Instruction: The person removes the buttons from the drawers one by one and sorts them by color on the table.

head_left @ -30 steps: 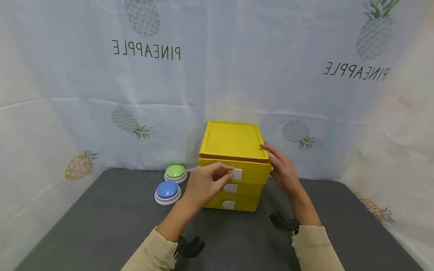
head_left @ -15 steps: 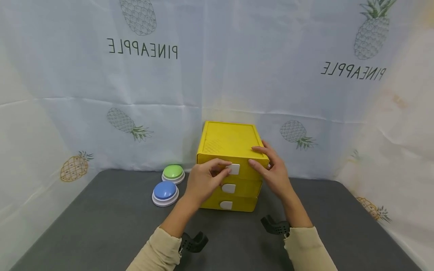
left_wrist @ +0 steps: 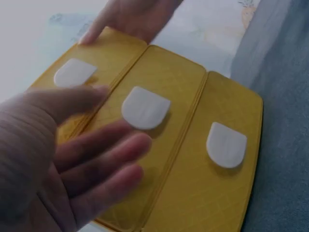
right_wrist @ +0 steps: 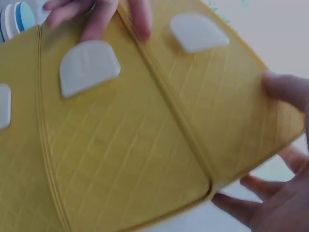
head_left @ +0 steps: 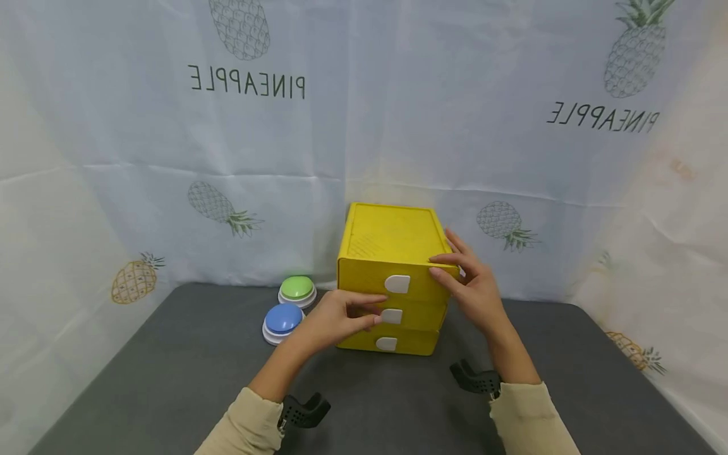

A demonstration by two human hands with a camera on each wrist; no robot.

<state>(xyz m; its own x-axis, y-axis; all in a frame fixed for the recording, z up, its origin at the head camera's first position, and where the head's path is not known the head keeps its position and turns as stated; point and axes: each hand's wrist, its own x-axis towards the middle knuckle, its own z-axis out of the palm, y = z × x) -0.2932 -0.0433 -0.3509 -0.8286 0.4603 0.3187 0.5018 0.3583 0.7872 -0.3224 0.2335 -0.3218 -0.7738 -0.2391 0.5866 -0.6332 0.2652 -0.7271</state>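
A yellow cabinet (head_left: 392, 234) with three stacked drawers stands on the table, all drawer fronts flush. Each drawer has a white tab handle: top (head_left: 397, 284), middle (head_left: 392, 316) and bottom (head_left: 387, 344). My left hand (head_left: 338, 316) is right at the middle handle, thumb and fingers apart with a gap between them. In the left wrist view its fingertips are beside the middle handle (left_wrist: 146, 108), not closed round it. My right hand (head_left: 474, 287) holds the cabinet's upper right front corner, thumb on the top drawer front, other fingers on the top edge and side.
Left of the cabinet sit a green push button (head_left: 297, 288) and a blue push button (head_left: 284, 318), both on white bases. A pineapple-print curtain (head_left: 398, 126) hangs right behind the dark grey table (head_left: 188, 379).
The top drawer, slightly ajar a second ago, has been pushed in. My left hand has let go of its handle and dropped to the middle one; my right thumb has come onto the front.
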